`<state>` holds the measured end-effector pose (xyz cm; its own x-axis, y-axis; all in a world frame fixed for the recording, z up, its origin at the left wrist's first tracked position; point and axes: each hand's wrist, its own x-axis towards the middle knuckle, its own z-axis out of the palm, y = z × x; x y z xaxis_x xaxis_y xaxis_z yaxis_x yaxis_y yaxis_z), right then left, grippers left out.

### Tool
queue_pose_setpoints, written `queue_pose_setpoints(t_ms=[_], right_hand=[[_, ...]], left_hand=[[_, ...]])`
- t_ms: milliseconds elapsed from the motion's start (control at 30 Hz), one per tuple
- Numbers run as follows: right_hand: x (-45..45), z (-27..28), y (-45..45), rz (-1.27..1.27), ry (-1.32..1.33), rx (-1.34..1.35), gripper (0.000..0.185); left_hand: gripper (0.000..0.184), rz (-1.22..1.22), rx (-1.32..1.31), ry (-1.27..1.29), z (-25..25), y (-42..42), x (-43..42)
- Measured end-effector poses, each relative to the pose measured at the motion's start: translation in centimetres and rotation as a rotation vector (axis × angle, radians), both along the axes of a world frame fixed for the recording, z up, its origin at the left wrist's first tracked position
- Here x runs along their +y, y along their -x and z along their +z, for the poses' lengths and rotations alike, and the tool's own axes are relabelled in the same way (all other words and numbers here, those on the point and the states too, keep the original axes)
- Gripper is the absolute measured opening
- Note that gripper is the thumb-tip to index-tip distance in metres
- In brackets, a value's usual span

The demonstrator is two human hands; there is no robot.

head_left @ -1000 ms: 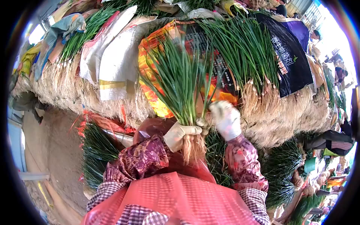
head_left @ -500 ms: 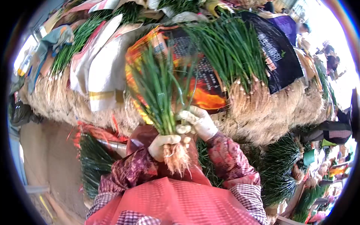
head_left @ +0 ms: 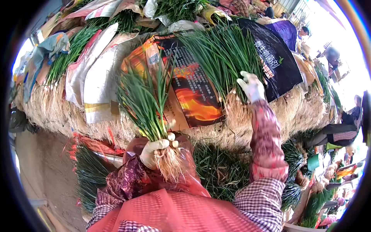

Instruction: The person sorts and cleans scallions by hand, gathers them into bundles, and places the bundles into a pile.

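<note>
My left hand [head_left: 148, 154], in a white glove, is closed around a bunch of green onions [head_left: 148, 116] near its white bulbs. The leaves point up and the pale roots [head_left: 169, 162] hang over the front of the hand. My right hand [head_left: 252, 87], also gloved, is stretched out at the right edge of a loose pile of green onions [head_left: 228, 58]. Its fingers are apart, close to the lower stems, with nothing held in them; whether they touch the stems I cannot tell. The roots of that pile [head_left: 235, 110] face me.
A printed orange-and-black sack [head_left: 197, 89], a black sack [head_left: 274, 58] and white sacks [head_left: 104, 77] lie over the rooty heap [head_left: 288, 116]. Bundled onions [head_left: 91, 170] stand at left; loose greens [head_left: 220, 170] lie below. A green container [head_left: 315, 162] and other people [head_left: 340, 129] are at right.
My right hand has left the held bunch and reached up and right to the loose pile, fingers now spread. My left hand keeps the bunch, slightly farther left and leaning left. The view has shifted.
</note>
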<state>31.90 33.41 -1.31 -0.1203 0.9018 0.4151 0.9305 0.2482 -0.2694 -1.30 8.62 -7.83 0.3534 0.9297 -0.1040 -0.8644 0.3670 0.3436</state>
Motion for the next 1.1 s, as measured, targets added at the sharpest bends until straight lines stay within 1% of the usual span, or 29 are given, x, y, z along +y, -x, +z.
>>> queue_pose_setpoints(t_ms=[33, 100, 133, 167, 200, 233, 267, 300, 333, 367, 433, 467, 500, 567, 600, 633, 667, 700, 800, 900, 933, 967, 1033, 1067, 1100], right_hand=[[4.0, -2.0, -0.9, 0.059, -0.010, -0.007, 0.028], [4.7, 0.0, 1.6, 0.013, 0.190, -0.170, 0.025], [3.3, 0.9, 3.0, 0.084, 0.140, -0.193, 0.023], [0.7, 2.4, 5.2, 0.066, 0.378, 0.076, 0.024], [-3.1, 3.5, 7.2, 0.125, 0.501, 0.295, 0.026], [-5.3, 2.3, 8.2, 0.261, 0.604, 0.428, 0.028], [-7.9, 2.8, 9.9, 0.156, 0.907, 0.534, 0.030], [-9.8, 0.4, 10.8, 0.271, 0.806, 0.570, 0.030], [-11.1, -1.9, 11.5, 0.394, 0.818, 0.714, 0.026], [-12.5, -3.2, 12.5, 0.408, 0.879, 0.950, 0.020], [-14.7, -3.9, 14.8, 0.324, 0.872, 1.079, 0.018], [-15.2, -4.3, 15.4, 0.297, 0.885, 1.100, 0.016], [-14.5, -6.2, 15.2, 0.513, 0.393, 0.521, 0.015], [-14.1, -7.1, 16.1, 0.598, 0.074, 0.486, 0.016], [-14.6, -7.1, 16.1, 0.497, 0.323, 0.799, 0.016], [-15.6, -5.4, 16.7, 0.380, 0.572, 1.104, 0.017], [-16.4, -4.5, 17.4, 0.244, 0.825, 1.398, 0.018], [-16.9, -4.9, 17.8, 0.247, 0.805, 1.496, 0.018], [-18.2, -4.8, 19.2, 0.243, 0.759, 1.771, 0.021], [-18.5, -5.8, 18.5, 0.307, 0.770, 1.761, 0.021], [-19.1, -4.3, 19.4, 0.249, 0.696, 1.744, 0.022], [-18.4, -5.8, 18.9, 0.270, 0.530, 1.484, 0.023], [-18.1, -6.6, 20.3, 0.342, 0.193, 1.343, 0.022], [-18.4, -5.0, 18.8, 0.232, 0.640, 1.480, 0.019], [-18.6, -4.9, 18.5, 0.254, 0.687, 1.579, 0.019]], left_hand=[[0.047, -0.024, 0.119, 0.003, 0.5, 0.2, 0.0], [0.031, -0.058, 0.123, -0.011, 1.0, -0.2, 0.2], [0.028, -0.012, 0.215, -0.029, 1.0, -0.5, 0.4], [0.025, -0.059, 0.275, -0.026, 1.0, -0.3, 0.6], [0.024, -0.106, 0.385, 0.007, 0.5, -0.1, 0.9], [0.023, -0.162, 0.498, 0.050, 0.2, 0.0, 1.0], [0.022, -0.088, 0.590, 0.054, 1.1, -0.9, 1.0], [0.023, -0.104, 0.534, -0.004, 1.2, -1.3, 1.2], [0.022, -0.087, 0.544, -0.006, 0.9, -2.0, 1.3], [0.021, -0.074, 0.552, -0.009, 0.3, -2.7, 1.4], [0.022, -0.042, 0.536, 0.005, -0.5, -3.2, 1.4], [0.021, 0.055, 0.501, 0.007, 0.1, -3.8, 1.2], [0.022, 0.016, 0.521, 0.024, 0.0, -3.1, 1.0], [0.022, -0.070, 0.560, 0.064, -0.3, -1.3, 0.5], [0.022, -0.004, 0.304, 0.036, -0.2, -1.3, 0.3], [0.021, -0.014, 0.201, 0.051, 0.1, -1.0, 0.3], [0.020, -0.031, 0.083, -0.001, 0.1, -0.9, 0.3], [0.019, -0.045, -0.035, -0.054, -0.1, -0.9, 0.3], [0.018, -0.085, -0.188, -0.094, -0.7, -0.8, 0.2], [0.017, -0.070, -0.271, -0.091, -0.8, -0.7, -0.2], [0.018, -0.073, -0.275, -0.103, -1.0, -0.7, -0.2], [0.018, -0.069, -0.243, -0.054, -0.7, -0.7, -0.4], [0.019, -0.069, -0.206, -0.051, -1.1, -0.7, -0.4], [0.018, -0.079, -0.231, -0.037, -1.1, -0.7, -0.4], [0.018, -0.078, -0.247, -0.052, -1.1, -0.5, -0.6]])
